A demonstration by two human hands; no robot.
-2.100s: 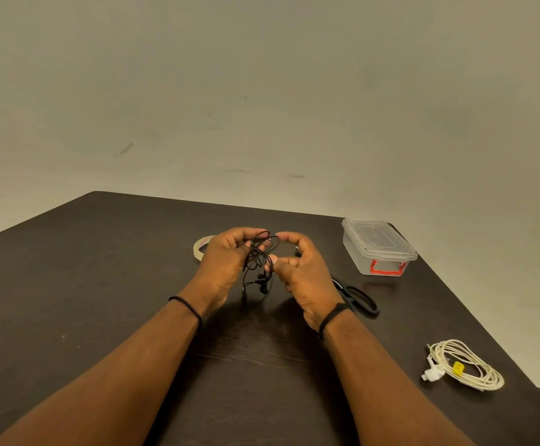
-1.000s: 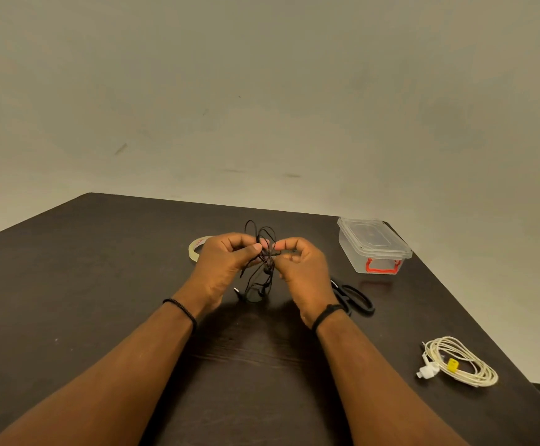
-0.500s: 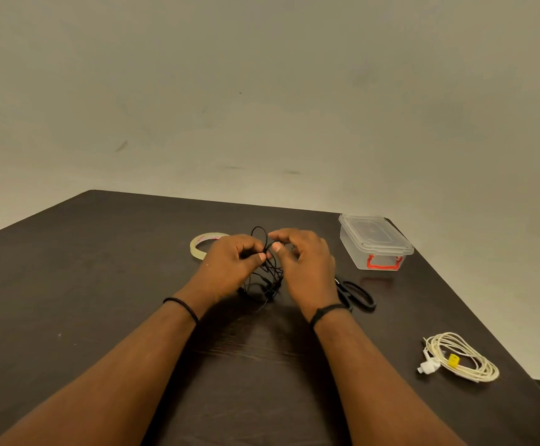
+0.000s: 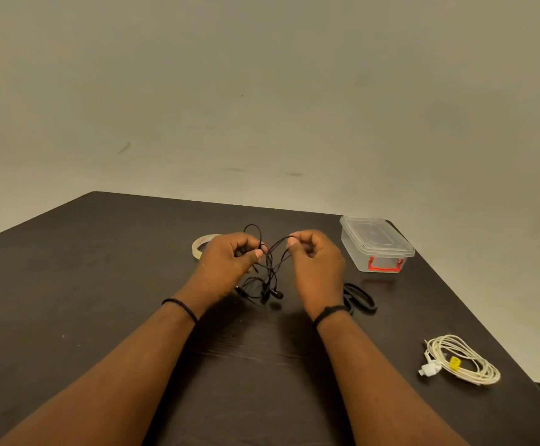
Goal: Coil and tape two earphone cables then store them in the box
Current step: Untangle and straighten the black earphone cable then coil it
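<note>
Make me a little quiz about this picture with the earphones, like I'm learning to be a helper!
1. True or false: the lid is on the clear box.
2. Which cable do the left hand and right hand hold? A) black earphones B) white earphones
3. What black tool lies by the right wrist?

Key: 1 true. 2 A. 3 scissors.
</note>
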